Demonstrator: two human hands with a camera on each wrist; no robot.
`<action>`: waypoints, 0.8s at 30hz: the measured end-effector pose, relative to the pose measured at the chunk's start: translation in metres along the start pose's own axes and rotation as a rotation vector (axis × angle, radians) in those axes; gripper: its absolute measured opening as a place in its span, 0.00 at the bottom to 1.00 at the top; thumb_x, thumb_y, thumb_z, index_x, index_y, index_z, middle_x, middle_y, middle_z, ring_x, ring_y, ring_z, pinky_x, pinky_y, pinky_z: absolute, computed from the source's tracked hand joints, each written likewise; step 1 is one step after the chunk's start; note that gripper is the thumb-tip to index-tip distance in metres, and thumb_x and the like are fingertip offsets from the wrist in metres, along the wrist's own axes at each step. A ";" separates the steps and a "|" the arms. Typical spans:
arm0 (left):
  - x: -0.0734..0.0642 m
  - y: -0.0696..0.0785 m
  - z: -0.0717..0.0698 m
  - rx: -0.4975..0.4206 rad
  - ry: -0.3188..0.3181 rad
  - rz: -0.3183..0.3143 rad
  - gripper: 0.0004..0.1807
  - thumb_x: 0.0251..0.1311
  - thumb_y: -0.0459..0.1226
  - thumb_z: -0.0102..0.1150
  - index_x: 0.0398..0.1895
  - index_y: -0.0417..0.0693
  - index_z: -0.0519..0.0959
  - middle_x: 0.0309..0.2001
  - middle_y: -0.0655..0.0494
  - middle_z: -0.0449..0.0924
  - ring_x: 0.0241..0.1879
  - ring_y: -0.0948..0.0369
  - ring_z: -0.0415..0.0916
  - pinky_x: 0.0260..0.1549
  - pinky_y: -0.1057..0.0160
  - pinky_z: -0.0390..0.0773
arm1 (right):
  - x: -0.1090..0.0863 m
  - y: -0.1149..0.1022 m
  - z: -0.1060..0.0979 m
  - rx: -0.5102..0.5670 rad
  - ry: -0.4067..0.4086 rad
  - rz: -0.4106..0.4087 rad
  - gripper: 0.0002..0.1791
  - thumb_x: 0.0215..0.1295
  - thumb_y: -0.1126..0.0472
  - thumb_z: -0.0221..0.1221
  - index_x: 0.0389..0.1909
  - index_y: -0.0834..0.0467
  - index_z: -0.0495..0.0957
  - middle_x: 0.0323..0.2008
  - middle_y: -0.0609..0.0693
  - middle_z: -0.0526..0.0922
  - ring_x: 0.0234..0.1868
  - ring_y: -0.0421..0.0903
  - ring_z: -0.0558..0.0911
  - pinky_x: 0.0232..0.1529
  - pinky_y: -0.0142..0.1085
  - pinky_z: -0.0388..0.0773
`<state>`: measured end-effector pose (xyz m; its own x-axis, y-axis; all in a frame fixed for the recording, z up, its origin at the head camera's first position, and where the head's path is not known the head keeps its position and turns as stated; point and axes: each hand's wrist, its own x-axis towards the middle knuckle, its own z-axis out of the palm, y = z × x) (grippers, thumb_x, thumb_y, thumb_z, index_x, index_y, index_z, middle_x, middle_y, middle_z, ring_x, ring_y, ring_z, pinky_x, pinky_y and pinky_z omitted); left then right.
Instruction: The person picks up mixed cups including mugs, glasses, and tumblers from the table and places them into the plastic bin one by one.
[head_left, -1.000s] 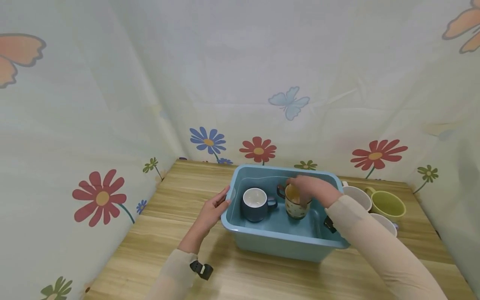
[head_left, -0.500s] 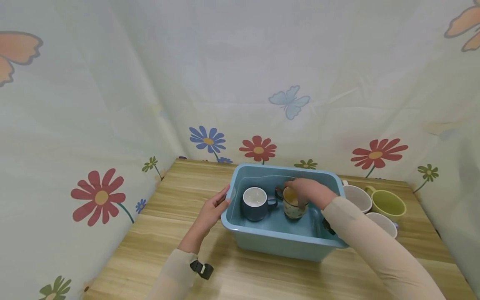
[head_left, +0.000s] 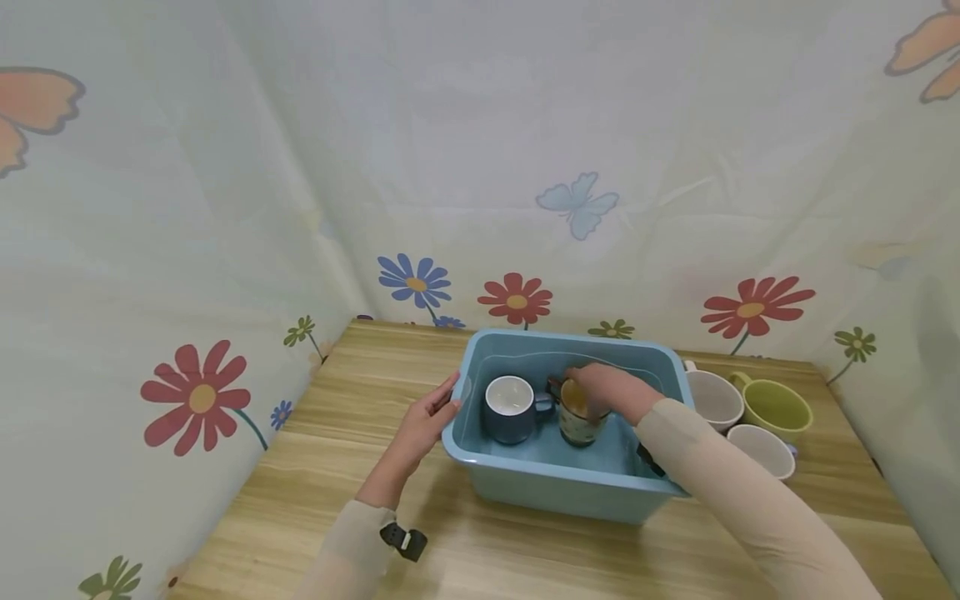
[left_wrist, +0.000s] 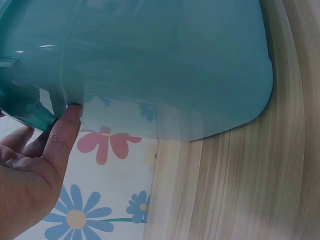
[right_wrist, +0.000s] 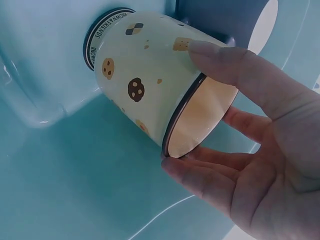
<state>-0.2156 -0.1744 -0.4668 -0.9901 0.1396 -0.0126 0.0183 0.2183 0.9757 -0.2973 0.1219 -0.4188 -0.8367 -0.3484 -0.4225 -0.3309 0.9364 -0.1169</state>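
Observation:
A blue plastic tub [head_left: 555,492] stands on the wooden table. My left hand [head_left: 420,427] grips its left rim; in the left wrist view the fingers [left_wrist: 64,137] are at the tub's handle edge. Inside the tub my right hand [head_left: 617,392] holds a cream mug [right_wrist: 145,80] with cookie prints, a dark rim and a tan inside. Thumb and fingers pinch it at the mouth, the thumb on the outer wall. Left of it sits a dark blue mug [head_left: 507,427] with a white inside, upright, its handle close to the cream mug's handle.
Right of the tub, several mugs stand on the table [head_left: 360,375]: a green mug [head_left: 776,410], a white-lined mug [head_left: 716,400] and another white-lined mug [head_left: 765,452] in front. A flowered curtain [head_left: 637,250] hangs behind and at both sides.
My right hand has moved the cream mug a little to the left inside the tub, nearer to the dark blue mug. The left hand and the tub stay in place.

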 end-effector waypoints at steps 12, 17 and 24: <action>-0.003 0.001 -0.003 0.004 0.016 -0.018 0.30 0.75 0.40 0.51 0.79 0.52 0.63 0.78 0.42 0.62 0.74 0.42 0.67 0.62 0.44 0.79 | 0.003 -0.007 -0.001 0.049 0.005 0.004 0.47 0.54 0.65 0.75 0.75 0.58 0.65 0.62 0.60 0.81 0.55 0.55 0.80 0.65 0.53 0.79; -0.002 0.003 -0.002 0.000 0.009 -0.018 0.30 0.76 0.40 0.50 0.79 0.52 0.62 0.78 0.43 0.62 0.74 0.42 0.67 0.62 0.45 0.79 | -0.002 -0.010 -0.003 0.047 -0.006 0.019 0.47 0.56 0.66 0.74 0.76 0.59 0.63 0.66 0.61 0.79 0.58 0.55 0.79 0.66 0.52 0.79; -0.002 0.003 0.001 -0.010 0.017 -0.015 0.30 0.75 0.39 0.51 0.79 0.51 0.63 0.78 0.42 0.62 0.74 0.42 0.67 0.62 0.44 0.78 | -0.004 -0.006 -0.002 0.101 -0.019 0.053 0.48 0.56 0.63 0.74 0.77 0.56 0.62 0.67 0.61 0.78 0.61 0.55 0.79 0.66 0.54 0.78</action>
<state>-0.2139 -0.1734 -0.4643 -0.9925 0.1199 -0.0241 0.0016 0.2104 0.9776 -0.2933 0.1173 -0.4145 -0.8433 -0.2982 -0.4471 -0.2400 0.9533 -0.1831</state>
